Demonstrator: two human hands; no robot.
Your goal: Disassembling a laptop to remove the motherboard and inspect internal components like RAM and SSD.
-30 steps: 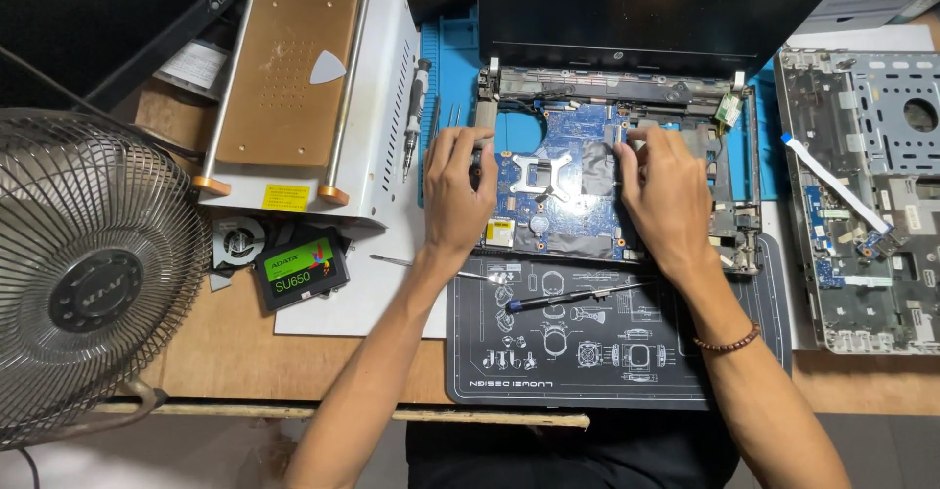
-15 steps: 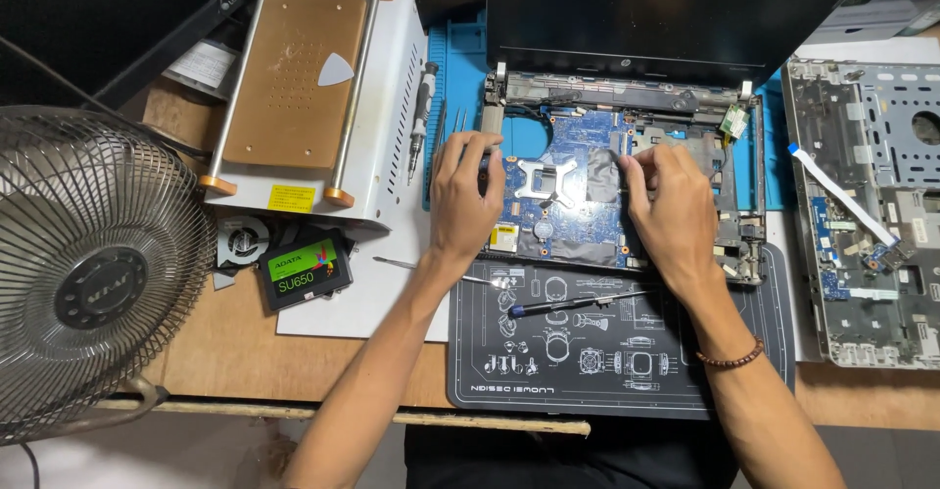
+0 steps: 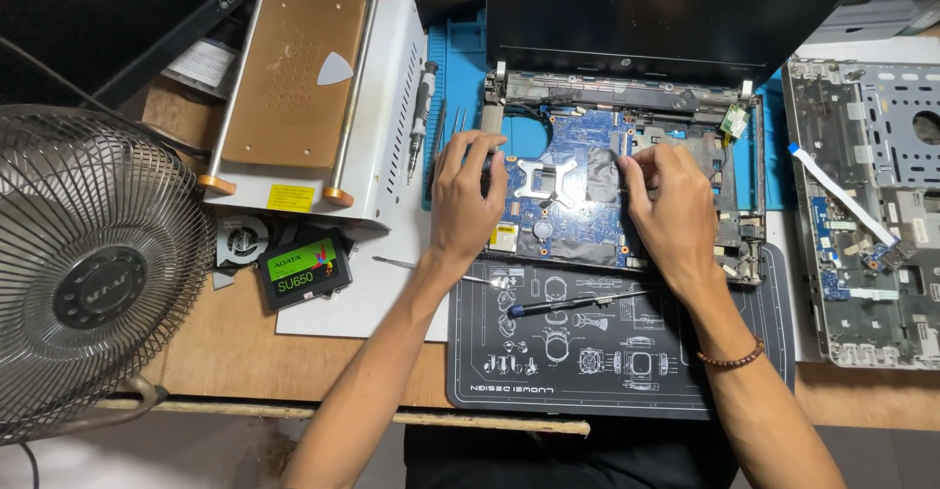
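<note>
My left hand [image 3: 468, 195] and right hand [image 3: 674, 205] grip one blue motherboard [image 3: 563, 190] by its side edges inside the open laptop base [image 3: 729, 171]; one screwdriver [image 3: 573, 303] lies nearby.

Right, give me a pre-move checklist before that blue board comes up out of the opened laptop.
1. Both hands on the board: ok. Left hand grips the left edge of the blue board, right hand the right side.
2. Screws all out: cannot tell, the hands hide much of the board.
3. Cables unplugged: cannot tell, too small to see.
4. Screwdriver clear of the board: ok, it lies on the black mat.
5. Laptop screen open and out of the way: ok.
</note>
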